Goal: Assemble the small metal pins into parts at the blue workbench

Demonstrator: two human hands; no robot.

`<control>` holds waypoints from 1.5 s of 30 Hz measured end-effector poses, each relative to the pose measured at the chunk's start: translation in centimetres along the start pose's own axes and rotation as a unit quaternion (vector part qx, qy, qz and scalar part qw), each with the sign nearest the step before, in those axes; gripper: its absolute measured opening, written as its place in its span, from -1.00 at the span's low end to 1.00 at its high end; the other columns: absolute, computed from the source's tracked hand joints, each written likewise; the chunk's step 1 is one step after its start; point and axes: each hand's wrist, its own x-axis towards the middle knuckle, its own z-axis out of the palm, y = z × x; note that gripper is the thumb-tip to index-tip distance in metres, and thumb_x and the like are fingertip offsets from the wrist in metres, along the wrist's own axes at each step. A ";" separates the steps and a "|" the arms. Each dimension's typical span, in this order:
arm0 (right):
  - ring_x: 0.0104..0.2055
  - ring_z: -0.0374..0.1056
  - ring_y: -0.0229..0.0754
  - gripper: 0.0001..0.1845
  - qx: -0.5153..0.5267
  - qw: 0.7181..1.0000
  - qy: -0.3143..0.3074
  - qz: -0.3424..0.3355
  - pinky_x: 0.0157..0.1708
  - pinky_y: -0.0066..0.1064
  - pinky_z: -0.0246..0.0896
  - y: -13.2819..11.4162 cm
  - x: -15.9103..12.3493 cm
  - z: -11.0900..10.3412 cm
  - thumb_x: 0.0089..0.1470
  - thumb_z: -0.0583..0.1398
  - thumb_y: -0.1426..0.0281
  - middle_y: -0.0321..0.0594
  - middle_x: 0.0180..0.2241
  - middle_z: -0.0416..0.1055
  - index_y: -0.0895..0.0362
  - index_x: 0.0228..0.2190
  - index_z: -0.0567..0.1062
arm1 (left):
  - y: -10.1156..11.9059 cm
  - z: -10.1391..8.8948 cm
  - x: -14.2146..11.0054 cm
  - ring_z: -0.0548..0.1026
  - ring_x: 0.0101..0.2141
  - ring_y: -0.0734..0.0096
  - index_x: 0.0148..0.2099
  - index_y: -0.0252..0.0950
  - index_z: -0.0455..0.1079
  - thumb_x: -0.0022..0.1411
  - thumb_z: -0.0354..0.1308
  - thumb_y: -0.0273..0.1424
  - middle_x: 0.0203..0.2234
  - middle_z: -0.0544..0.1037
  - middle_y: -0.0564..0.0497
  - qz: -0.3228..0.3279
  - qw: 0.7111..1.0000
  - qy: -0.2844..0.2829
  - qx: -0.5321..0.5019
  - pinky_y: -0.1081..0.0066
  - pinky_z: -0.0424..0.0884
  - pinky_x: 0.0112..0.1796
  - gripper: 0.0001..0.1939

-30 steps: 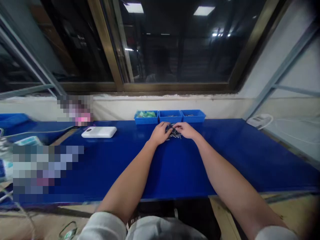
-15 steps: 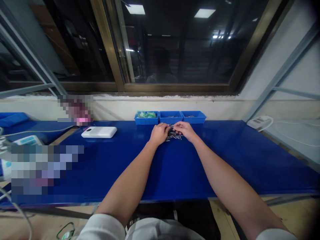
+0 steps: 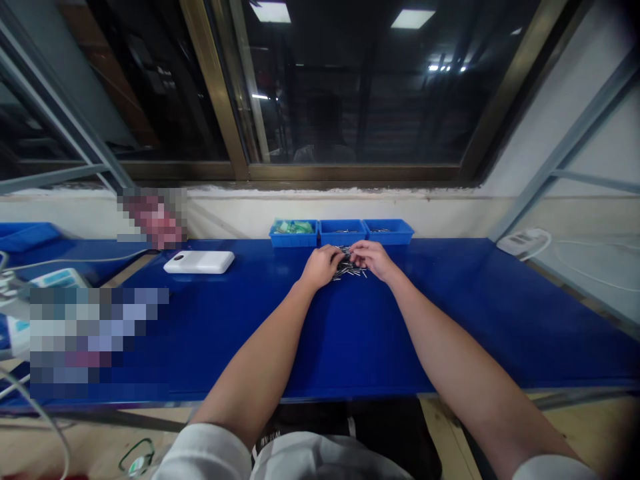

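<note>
A small heap of thin metal pins or screws [image 3: 351, 271], too small to name surely, lies on the blue tabletop [image 3: 360, 333]. My left hand [image 3: 321, 267] is at the heap's left side, fingers curled and closed over its edge. Across from it, my right hand [image 3: 374, 260] has its fingers bent and drawn together above the right side of the heap. What the fingertips of either hand pinch is too small to make out. Just beyond the hands stand a left blue bin [image 3: 293, 240], a middle blue bin [image 3: 343, 239] and a right blue bin [image 3: 388, 237].
The left bin has green and clear plastic bags in it; the other two contain a few small metal pieces. A white power bank [image 3: 199, 262] lies to the left. A white device with a cable [image 3: 523, 243] sits at the right back edge, below the window.
My right hand's fingers have shifted slightly and look a little looser over the heap. My left hand stays at the heap's left side. The view has moved slightly.
</note>
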 end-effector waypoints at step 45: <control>-0.30 0.43 -0.06 -0.80 -0.574 0.812 0.084 0.071 -0.37 -0.41 0.16 0.6 0.9 1.7 -0.08 0.14 0.41 -0.06 -0.42 0.52 0.11 -0.52 0.58 | -0.4 1.3 -0.5 0.20 0.16 -0.03 0.15 -0.35 0.20 0.17 -0.07 0.06 0.15 0.26 -0.29 -0.079 0.972 -0.182 0.127 0.05 0.12 0.11 -0.31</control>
